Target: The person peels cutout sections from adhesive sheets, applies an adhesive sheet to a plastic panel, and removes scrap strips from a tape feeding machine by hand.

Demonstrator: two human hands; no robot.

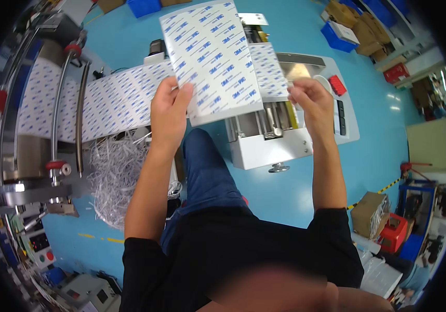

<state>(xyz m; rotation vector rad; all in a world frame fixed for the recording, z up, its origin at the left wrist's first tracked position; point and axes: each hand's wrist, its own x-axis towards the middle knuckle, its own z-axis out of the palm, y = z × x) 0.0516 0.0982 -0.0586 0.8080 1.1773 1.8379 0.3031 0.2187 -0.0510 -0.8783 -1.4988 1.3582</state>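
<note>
The left hand [168, 106] pinches a cut sheet [212, 60] by its lower corner (lifted clear of the cutter [290, 140]); the right hand [308, 99] closes on the strip [269, 70] feeding through, seemingly steadying it.

You have two hands up: your left hand [168, 112] and right hand [308, 96]. One cut sheet [212, 60], one printed web [114, 101], one white cutter [280, 140], one heap of shreds [116, 179], two red-capped steel bars [59, 109].

A glossy teal floor [295, 197] carries blue bins [144, 6], cardboard boxes [369, 213] and yellow-black tape [389, 185].
</note>
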